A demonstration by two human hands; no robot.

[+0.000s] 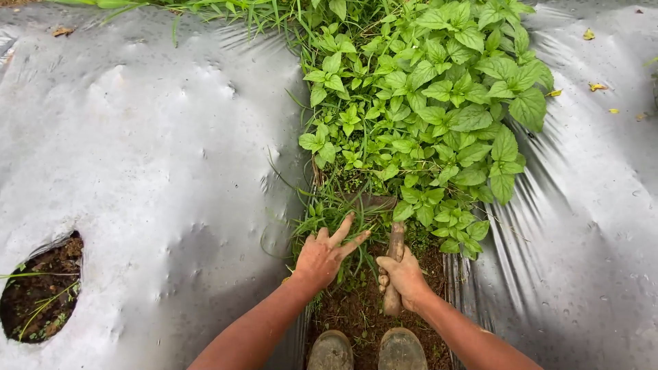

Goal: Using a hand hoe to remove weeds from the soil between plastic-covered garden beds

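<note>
My right hand (404, 277) is wrapped tight around the wooden handle of a small hand hoe (393, 270); the shaft runs up from my fist toward the weeds, and its blade (370, 201) lies half buried in the greenery just ahead of my fingers. My left hand (325, 255) is spread, fingers reaching into a tuft of grass blades (329, 216) at the near edge of the weed patch (425, 116), touching them but not closed around anything.

The weeds fill the furrow between two sheets of silver plastic mulch (151, 157), broad-leaved plants thick at the far end and thinner grass close to me. Bare dark soil (356, 312) shows between my hands and the toes of my muddy boots (367, 351). To the left, a planting hole (42, 288) in the sheet shows soil and a few thin sprouts.

To work this well, I judge the blade should bite low, at the root line just under the soil, and stay in the middle of the furrow, since the plastic edges sit right beside the weeds on both sides and would tear easily. Gathering the grass firmly near its base with the left hand should let the roots lift whole rather than snapping at the stems.
</note>
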